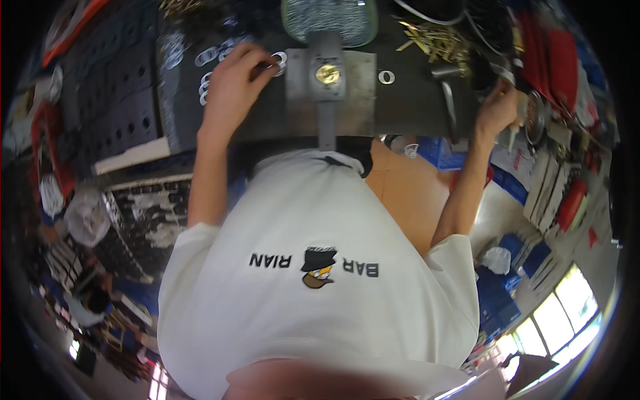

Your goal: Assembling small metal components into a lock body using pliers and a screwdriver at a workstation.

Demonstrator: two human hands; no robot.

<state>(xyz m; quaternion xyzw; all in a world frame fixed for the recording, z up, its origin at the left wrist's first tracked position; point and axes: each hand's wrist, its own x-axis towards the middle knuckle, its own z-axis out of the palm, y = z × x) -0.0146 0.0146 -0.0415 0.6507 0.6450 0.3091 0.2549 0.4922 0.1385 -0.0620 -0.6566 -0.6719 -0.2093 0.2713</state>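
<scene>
Worktable [407,117]: dark-topped, it spread across the far side of the scene, in front of the person.
Shirt [320,220]: white, with a cartoon print, it filled the near middle.
Dark panels [100,87]: pierced with round holes, they lay at far left.
Metal plate [360,110]: it sat at the middle of the worktable, beneath a grey fixture [327,47] whose arm ran toward the person.
Tray [287,20]: green-tinted and see-through, it stood beyond the fixture, full of glinting contents too small to tell.
Blue crate [457,160]: it was below the near edge of the worktable, to the right.
Left hand [233,80]: it was left of the fixture, fingers bent and fingertips at a pale ring [284,65]; whether they gripped it, I could not tell.
Right hand [497,110]: it was at the right end of the worktable, fingers curled; blur hid whether they held anything.
Hammer-shaped tool [450,100]: it lay left of the right hand, handle toward the person.
Brass-coloured strips [433,43]: they were heaped beyond the tool.
Round disc [327,74]: gold-coloured, it sat on the fixture.
Loose ring [381,77]: silvery, it lay just right of the plate.
</scene>
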